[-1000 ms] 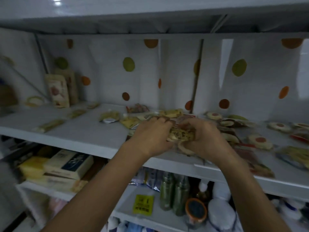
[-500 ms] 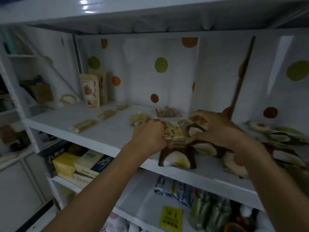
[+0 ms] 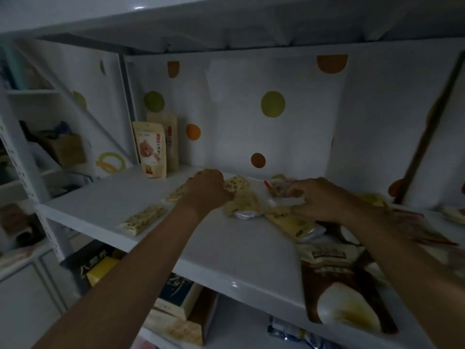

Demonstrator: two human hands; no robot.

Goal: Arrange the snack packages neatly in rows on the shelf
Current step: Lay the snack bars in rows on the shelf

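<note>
Hands now reach further back on shelf (image 3: 120, 200): left hand (image 3: 206, 190) curls fingers on beige pkg (image 3: 236, 184), ctr frame; right hand (image 3: 320, 197) pinches clear pkg (image 3: 278, 190). Two bars (image 3: 143, 219) lined up at left; right-side pile (image 3: 293, 222) unsorted, i.e. mostly undone.

pouches (image 3: 154, 149) at shelf (image 3: 105, 205) back left, snack bar (image 3: 143, 219) in front

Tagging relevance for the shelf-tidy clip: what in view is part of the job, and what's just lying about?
Job: left hand on the speckled packet; right hand on the clear packet; nut bar; yellow packet; brown packet; upright pouches; shelf.
Lying about: boxes below; cardboard box far left.
</note>
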